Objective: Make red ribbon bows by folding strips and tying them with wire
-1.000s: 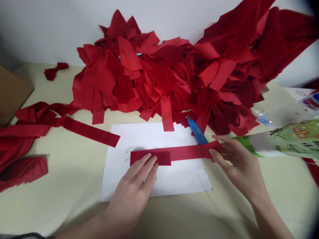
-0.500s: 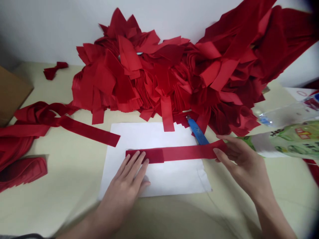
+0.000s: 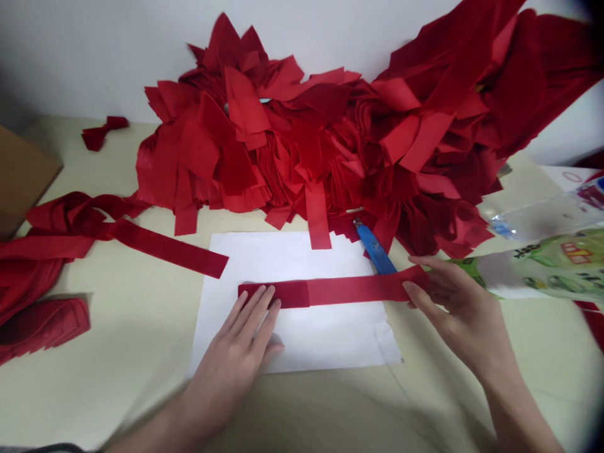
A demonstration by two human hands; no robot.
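Observation:
A red fabric strip (image 3: 352,290) lies across a white sheet of paper (image 3: 325,343), its left part doubled over in a darker layer. My left hand (image 3: 243,340) rests flat on that doubled part, fingers stretched out and pressing down. At the strip's right end, my right hand (image 3: 455,305) pinches it between thumb and fingers, lifting that end slightly off the table. Just behind the strip lies a blue tool (image 3: 374,246) with a metal tip, perhaps a cutter; the strip hides its near end.
A big heap of red fabric pieces (image 3: 302,138) stands against the wall. More red strips (image 3: 170,248) and folded stacks (image 3: 44,324) lie at left, by a cardboard box (image 3: 23,176). A green-labelled bottle (image 3: 552,264) and a clear bottle (image 3: 547,214) lie at right.

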